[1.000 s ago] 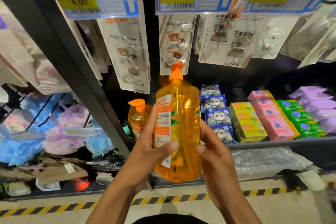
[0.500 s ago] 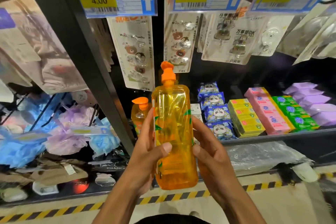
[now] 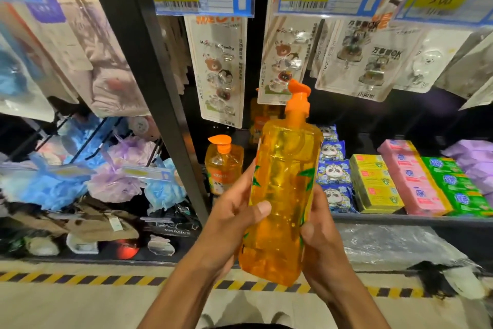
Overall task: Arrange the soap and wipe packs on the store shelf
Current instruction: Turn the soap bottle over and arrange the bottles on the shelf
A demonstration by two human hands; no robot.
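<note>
A big orange soap bottle (image 3: 282, 195) is held up in front of the shelf (image 3: 400, 218). The left hand (image 3: 234, 219) wraps round its left side, thumb on the front. The right hand (image 3: 320, 235) wraps round its right side, lower down. The pump points up. A smaller orange bottle (image 3: 222, 168) stands on the shelf. To the right lie panda wipe packs (image 3: 333, 174) and soap packs (image 3: 416, 184) in yellow, pink and green.

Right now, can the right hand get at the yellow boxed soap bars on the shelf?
Probably yes, once freed: the right hand grips the clear orange pump bottle, but nothing stands before the yellow boxed soap bars.
</note>
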